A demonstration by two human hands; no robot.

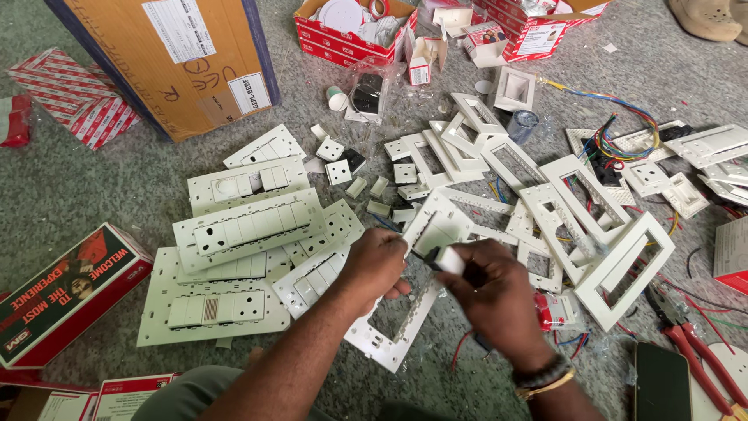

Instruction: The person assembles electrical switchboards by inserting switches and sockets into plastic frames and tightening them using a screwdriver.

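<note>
So the person is sitting on a grey speckled floor (pixel 93 187) with switch parts spread everywhere. The left hand (pixel 374 265) grips the edge of a long white mounting frame (pixel 405 300) that lies at a slant right in front of them, fingers curled together over its upper side rail, thumb underneath. The right hand (pixel 495 296) pinches a small white switch module (pixel 450 260) with its fingers clamped on it, just at the top opening of that frame, pretty much touching it. There's a bracelet and a dark band on that wrist.

Left of the hands sits a pile of assembled white switch plates (pixel 241 234), overlapping each other. Above and to the right is a heap of empty white frames (pixel 576 210), some stacked at angles. Loose single modules (pixel 337 160) are scattered in the middle. A tangle of coloured wires (pixel 615 132) lies farther right, and red-handled pliers (pixel 693 351) rest at the bottom right next to a dark phone (pixel 661 382). A big cardboard box (pixel 171 54) stands at the top left, with red and white cartons (pixel 343 35) along the top edge.
</note>
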